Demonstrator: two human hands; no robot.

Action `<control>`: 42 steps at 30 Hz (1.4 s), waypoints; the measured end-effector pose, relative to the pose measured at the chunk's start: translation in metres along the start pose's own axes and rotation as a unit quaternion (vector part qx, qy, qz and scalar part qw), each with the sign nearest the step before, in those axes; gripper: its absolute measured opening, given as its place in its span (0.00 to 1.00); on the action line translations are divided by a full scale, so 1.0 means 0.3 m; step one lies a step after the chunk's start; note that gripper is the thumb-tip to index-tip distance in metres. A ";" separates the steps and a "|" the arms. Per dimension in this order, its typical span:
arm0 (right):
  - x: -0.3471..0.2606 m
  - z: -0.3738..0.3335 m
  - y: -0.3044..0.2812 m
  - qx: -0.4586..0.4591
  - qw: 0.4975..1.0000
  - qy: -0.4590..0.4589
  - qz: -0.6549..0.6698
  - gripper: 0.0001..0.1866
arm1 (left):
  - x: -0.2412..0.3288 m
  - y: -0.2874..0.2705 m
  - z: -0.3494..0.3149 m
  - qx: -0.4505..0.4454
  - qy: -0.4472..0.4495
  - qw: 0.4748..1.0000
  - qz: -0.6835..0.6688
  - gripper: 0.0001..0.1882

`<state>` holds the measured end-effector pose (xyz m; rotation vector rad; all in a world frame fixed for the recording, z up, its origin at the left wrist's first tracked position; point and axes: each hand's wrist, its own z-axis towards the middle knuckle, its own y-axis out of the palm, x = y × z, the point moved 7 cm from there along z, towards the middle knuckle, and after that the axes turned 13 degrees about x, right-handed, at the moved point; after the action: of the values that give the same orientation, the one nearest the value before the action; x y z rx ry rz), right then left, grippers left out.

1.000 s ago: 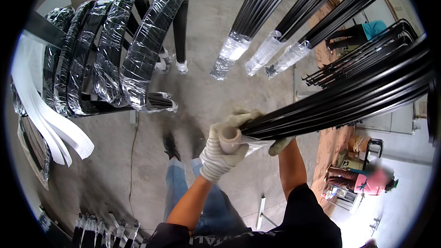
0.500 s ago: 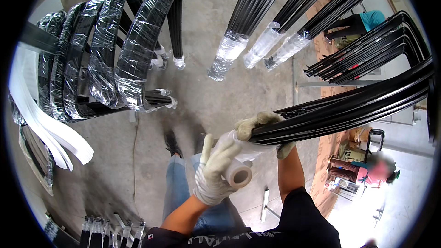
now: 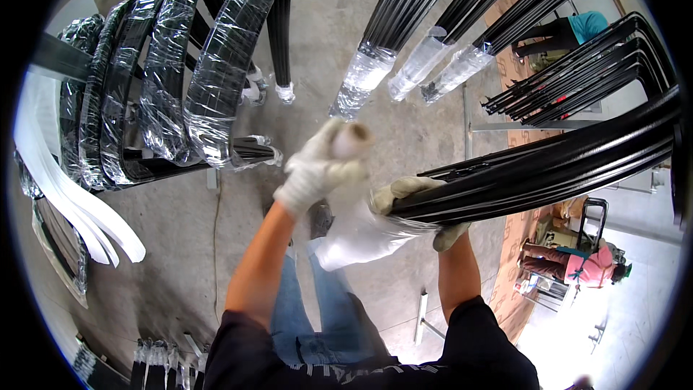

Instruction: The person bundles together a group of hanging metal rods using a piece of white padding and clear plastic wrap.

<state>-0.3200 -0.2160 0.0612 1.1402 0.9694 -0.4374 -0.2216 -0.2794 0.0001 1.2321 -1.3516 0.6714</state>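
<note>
My gloved left hand (image 3: 314, 171), blurred by motion, is closed on a roll of stretch film (image 3: 351, 141) beyond the near end of a bundle of black tubes (image 3: 534, 173). White stretch film (image 3: 372, 235) hangs from the roll and covers the bundle's end. My gloved right hand (image 3: 408, 191) grips the bundle just behind the wrapped end, some fingers over the top and part of the glove showing underneath. The bundle's far end curves away at the right.
Black curved bundles in clear film (image 3: 231, 65) stand at the left beside white foam strips (image 3: 79, 195). Film-tipped tube bundles (image 3: 361, 76) hang at the far side. More bent black tubes (image 3: 577, 72) are at the right. Two people (image 3: 588, 27) work at the right; a cord lies on the floor.
My left hand has swung the film roll up and away, from below the bundle's end to above it, drawing film along. My right hand stays on the bundle.
</note>
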 end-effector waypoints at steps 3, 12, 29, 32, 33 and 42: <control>0.026 -0.130 -0.124 0.182 0.923 -0.060 -0.335 0.28 | -0.178 0.263 0.067 -0.260 -0.289 0.833 -0.393 0.15; -0.046 -0.355 -0.069 0.600 0.687 -0.266 -0.313 0.29 | -0.179 0.489 0.025 -0.432 0.047 0.899 0.057 0.20; 0.067 -0.347 -0.363 0.668 0.724 -0.161 0.061 0.18 | -0.203 0.191 -0.056 0.011 0.183 0.960 0.209 0.29; 0.050 -0.358 -0.301 0.611 0.764 -0.185 -0.095 0.20 | -0.273 0.124 -0.256 0.067 0.126 0.985 0.094 0.31; 0.035 -0.348 -0.264 0.589 0.770 -0.181 -0.166 0.20 | -0.270 0.137 -0.304 0.044 0.075 0.996 -0.036 0.37; 0.205 -0.333 -0.417 0.548 0.823 -0.114 -0.095 0.22 | -0.383 0.181 -0.348 0.005 0.004 1.000 0.003 0.43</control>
<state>-0.4200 -0.1645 -0.0685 1.9544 0.5721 -1.3783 -0.2558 -0.1361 -0.0727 1.2329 -1.3473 0.6858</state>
